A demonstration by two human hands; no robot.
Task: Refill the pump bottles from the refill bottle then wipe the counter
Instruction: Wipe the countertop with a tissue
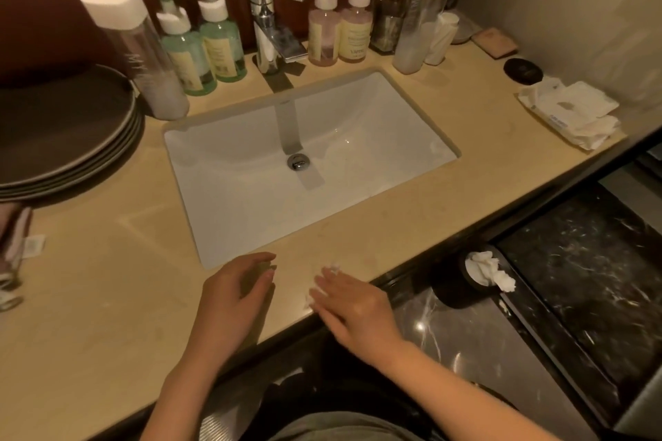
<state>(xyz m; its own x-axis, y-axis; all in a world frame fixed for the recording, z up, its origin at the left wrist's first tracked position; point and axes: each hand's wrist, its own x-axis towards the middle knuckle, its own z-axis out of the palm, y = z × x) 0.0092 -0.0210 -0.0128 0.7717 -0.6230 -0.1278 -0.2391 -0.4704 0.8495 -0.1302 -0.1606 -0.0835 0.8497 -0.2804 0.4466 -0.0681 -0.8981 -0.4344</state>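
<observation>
My right hand (353, 308) lies flat with straight fingers on a small white tissue (311, 295) at the counter's (107, 297) front edge. My left hand (233, 294) hovers beside it, fingers loosely curved, holding nothing. Two green pump bottles (200, 46) stand left of the faucet (272, 29). To its right are two pink-topped pump bottles (340, 32). One tall clear refill bottle (139, 50) with a white cap stands at the far left, another (419, 21) at the right.
A white sink (394, 111) sits mid-counter. Stacked dark plates (71, 132) lie at left. A pack of white wipes (569, 114) and a dark round lid (522, 70) lie at right. A black bin (462, 279) with crumpled tissue stands on the floor.
</observation>
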